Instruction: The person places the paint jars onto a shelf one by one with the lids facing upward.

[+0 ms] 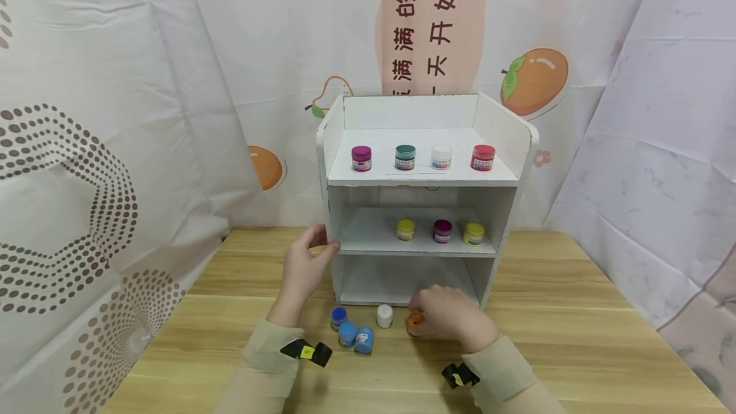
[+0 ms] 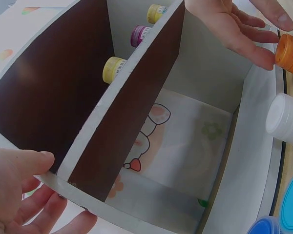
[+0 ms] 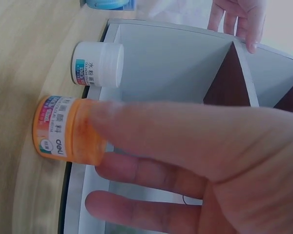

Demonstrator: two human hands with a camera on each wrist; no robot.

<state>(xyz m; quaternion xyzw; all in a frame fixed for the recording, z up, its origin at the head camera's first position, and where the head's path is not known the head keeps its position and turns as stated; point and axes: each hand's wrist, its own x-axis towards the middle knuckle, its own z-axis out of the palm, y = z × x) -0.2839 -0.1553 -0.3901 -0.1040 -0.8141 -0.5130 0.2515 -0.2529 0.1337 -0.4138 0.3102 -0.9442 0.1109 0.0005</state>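
My left hand (image 1: 305,264) holds the left side panel of a small white shelf (image 1: 422,183), the thumb at the front edge and the fingers along the outside. With thumb and fingertips, my right hand (image 1: 451,315) pinches the lid of an orange paint jar (image 3: 63,129) on the table before the bottom compartment. A white paint jar (image 1: 384,316) stands just left of the orange one. Farther left, near my left wrist, are a dark blue jar (image 1: 339,317) and two lighter blue jars (image 1: 347,333), (image 1: 364,340).
On the top board stand purple (image 1: 361,158), green (image 1: 405,157), white (image 1: 441,156) and red (image 1: 482,157) jars. The middle board bears two yellow jars (image 1: 406,229) and a purple one (image 1: 442,231). A printed curtain (image 1: 287,30) hangs behind the wooden table (image 1: 552,299).
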